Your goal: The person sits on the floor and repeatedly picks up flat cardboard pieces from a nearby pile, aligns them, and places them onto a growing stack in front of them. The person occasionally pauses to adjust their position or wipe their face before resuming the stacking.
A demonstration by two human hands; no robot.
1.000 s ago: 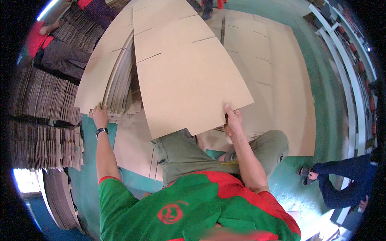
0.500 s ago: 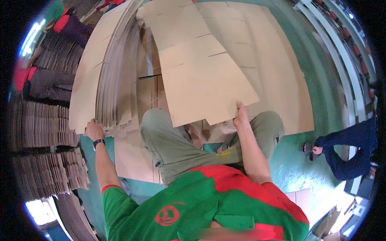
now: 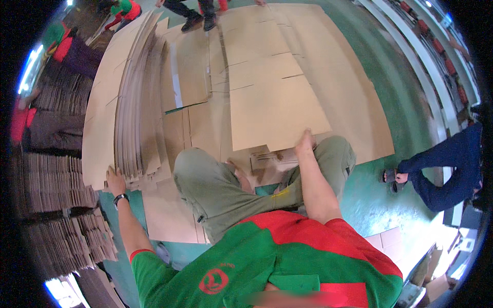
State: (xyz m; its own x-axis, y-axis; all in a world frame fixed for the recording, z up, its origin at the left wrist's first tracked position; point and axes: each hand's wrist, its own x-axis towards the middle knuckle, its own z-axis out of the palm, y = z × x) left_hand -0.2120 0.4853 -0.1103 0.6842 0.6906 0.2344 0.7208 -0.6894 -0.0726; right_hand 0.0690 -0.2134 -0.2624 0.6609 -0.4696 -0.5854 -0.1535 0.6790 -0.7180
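My right hand (image 3: pixel 305 142) is closed on the near right corner of a long slotted cardboard sheet (image 3: pixel 272 110). That sheet stretches away from me, partly over a wide flat pile of cardboard (image 3: pixel 349 87). At the left, my left hand (image 3: pixel 116 180) grips the near corner of another long cardboard sheet (image 3: pixel 100 128), with its fingers over the top. This sheet lies along a fanned stack of cardboard (image 3: pixel 136 123). The thumb's hold is partly hidden.
Between the stacks lies flat cardboard (image 3: pixel 190 77) with a pale strip. Bundled cardboard (image 3: pixel 51 179) is piled at far left. A person's legs (image 3: pixel 197 13) stand at the far end; other people work at upper left. Someone in dark trousers (image 3: pixel 441 174) is at right, near metal rails (image 3: pixel 411 66).
The right-hand sheet has swung right and lies straighter over the right pile, uncovering cardboard in the middle. Legs at the far end have come into view. My left hand stays at the left sheet's corner.
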